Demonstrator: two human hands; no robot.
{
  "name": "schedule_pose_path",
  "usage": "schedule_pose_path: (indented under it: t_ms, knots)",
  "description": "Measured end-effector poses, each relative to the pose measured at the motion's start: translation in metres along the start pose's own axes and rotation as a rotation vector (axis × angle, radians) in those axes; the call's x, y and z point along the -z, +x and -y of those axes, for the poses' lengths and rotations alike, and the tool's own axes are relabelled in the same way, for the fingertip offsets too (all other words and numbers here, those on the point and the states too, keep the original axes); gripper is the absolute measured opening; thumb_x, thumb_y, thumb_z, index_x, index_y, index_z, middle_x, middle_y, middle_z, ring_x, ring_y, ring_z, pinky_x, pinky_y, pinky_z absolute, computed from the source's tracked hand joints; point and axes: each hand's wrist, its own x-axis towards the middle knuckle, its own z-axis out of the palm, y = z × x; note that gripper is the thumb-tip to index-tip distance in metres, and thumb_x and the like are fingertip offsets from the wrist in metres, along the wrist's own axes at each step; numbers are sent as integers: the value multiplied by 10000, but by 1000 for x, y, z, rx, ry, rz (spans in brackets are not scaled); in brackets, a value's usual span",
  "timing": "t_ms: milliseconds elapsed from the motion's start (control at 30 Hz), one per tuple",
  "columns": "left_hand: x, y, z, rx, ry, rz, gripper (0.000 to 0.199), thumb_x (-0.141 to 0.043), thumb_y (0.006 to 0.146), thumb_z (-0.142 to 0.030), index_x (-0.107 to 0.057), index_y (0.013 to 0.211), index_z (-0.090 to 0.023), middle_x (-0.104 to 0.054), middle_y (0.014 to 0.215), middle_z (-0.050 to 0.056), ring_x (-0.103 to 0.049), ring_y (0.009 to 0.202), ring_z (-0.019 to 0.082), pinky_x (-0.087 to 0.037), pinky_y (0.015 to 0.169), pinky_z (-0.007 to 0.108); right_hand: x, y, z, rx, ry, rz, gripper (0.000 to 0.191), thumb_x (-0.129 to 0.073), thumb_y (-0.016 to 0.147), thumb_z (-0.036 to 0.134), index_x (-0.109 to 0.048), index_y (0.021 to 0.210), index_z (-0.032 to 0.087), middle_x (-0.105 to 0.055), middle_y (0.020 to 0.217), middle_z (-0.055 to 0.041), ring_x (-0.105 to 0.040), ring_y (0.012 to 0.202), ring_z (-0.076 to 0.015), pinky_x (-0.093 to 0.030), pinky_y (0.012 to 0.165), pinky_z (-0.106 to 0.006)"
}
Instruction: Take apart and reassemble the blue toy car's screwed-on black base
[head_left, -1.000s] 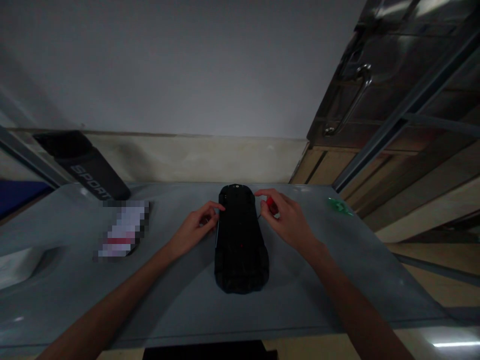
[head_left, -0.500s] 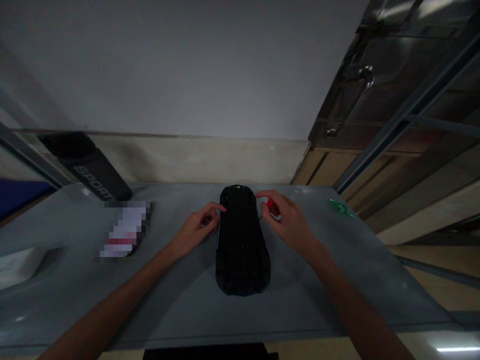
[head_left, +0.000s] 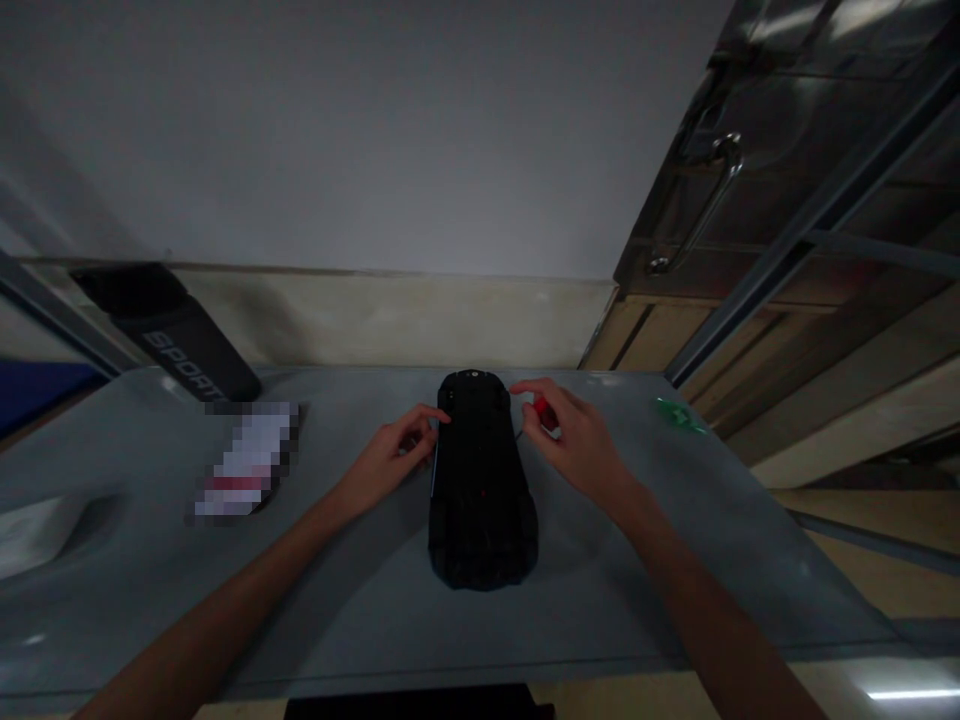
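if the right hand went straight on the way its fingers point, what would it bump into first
Most likely the near side of the black object, just left of the right hand; whether its index finger already touches is unclear from this view.

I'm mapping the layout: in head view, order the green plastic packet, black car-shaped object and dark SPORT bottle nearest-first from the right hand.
1. Black car-shaped object, left of the right hand.
2. Green plastic packet, right side.
3. Dark SPORT bottle, far left.
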Motion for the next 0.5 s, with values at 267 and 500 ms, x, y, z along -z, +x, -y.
schedule_pose_path:
  t_ms: [267, 500]
  knots:
    - [0, 0, -2, 5, -11, -5, 311, -543, 1068, -450, -640, 1248, -216, -531, 785, -43, -556, 654, 146, -469, 636, 274, 2, -1, 0, -93, -40, -9, 254, -499, 1056, 277, -670, 1238, 233, -646, 745, 4, -648, 665, -195, -484, 666, -323]
    - [0, -1, -2, 4, 1, 1, 310, -539, 1073, -442, -641, 1254, -213, -531, 791, -40, -573, 675, 149, -479, 670, 284, -1, -1, -2, -91, -10, 19, 250, -533, 1076, 322, -671, 1268, 240, -642, 741, 15, -620, 622, -182, -488, 644, -314]
